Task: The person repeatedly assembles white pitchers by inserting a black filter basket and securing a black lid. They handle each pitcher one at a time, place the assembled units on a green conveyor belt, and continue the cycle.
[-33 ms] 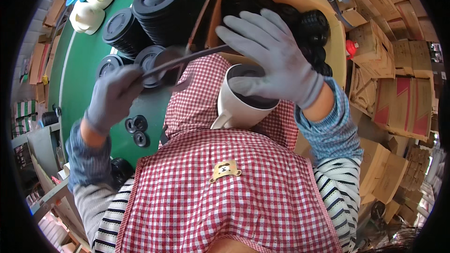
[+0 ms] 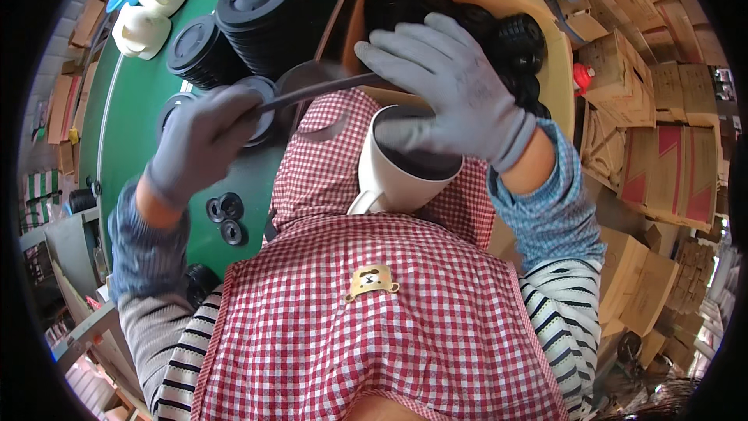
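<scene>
Bright, even daylight with soft shadows; sharp centre, strong fisheye bending and black vignette at the rim.

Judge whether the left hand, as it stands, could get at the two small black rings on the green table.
Probably yes. The left hand hovers just above the rings on the table, nothing lying between, but it already grips a thin rod.

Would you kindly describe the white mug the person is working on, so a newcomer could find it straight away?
Start at the red-and-white checked apron filling the lower middle of the view. Just above its bib, under the grey-gloved right hand, a white mug rests against the apron, tilted, with a dark inside. Unlike the white pieces at the far end of the green table, it sits at the person's chest and has a handle.
</scene>
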`<move>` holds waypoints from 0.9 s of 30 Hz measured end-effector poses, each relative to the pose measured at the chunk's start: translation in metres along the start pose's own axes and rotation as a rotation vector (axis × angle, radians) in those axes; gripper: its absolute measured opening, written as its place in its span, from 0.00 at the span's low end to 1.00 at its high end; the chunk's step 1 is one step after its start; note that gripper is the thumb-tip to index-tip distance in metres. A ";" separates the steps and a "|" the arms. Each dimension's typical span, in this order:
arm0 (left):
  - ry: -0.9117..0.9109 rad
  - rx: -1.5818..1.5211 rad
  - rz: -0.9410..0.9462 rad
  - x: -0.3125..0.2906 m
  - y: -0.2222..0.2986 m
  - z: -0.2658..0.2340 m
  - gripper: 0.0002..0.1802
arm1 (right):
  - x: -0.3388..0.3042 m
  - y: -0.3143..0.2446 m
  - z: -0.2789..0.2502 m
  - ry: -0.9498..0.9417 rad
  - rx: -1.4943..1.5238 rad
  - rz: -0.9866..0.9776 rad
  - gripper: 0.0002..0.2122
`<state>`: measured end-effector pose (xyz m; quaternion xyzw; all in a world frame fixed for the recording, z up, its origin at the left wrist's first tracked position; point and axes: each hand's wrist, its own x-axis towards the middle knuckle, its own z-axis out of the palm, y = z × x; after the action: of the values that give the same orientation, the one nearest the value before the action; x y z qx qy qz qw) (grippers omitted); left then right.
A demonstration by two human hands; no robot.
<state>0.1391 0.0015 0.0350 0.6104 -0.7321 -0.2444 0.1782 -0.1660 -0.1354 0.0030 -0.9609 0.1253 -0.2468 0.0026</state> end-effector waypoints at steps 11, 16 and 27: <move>-0.358 0.083 0.219 0.130 0.032 0.102 0.15 | -0.130 0.040 0.023 -0.305 0.563 0.697 0.19; -0.421 0.011 0.296 0.138 0.013 0.106 0.13 | -0.128 0.029 0.022 -0.285 0.788 0.853 0.20; -0.350 0.246 0.438 0.144 0.001 0.109 0.13 | -0.097 0.027 -0.009 -0.633 0.543 0.612 0.18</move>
<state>0.0502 -0.1243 -0.0586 0.4035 -0.8900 -0.2111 0.0226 -0.2591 -0.1380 -0.0368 -0.8726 0.3252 0.0444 0.3618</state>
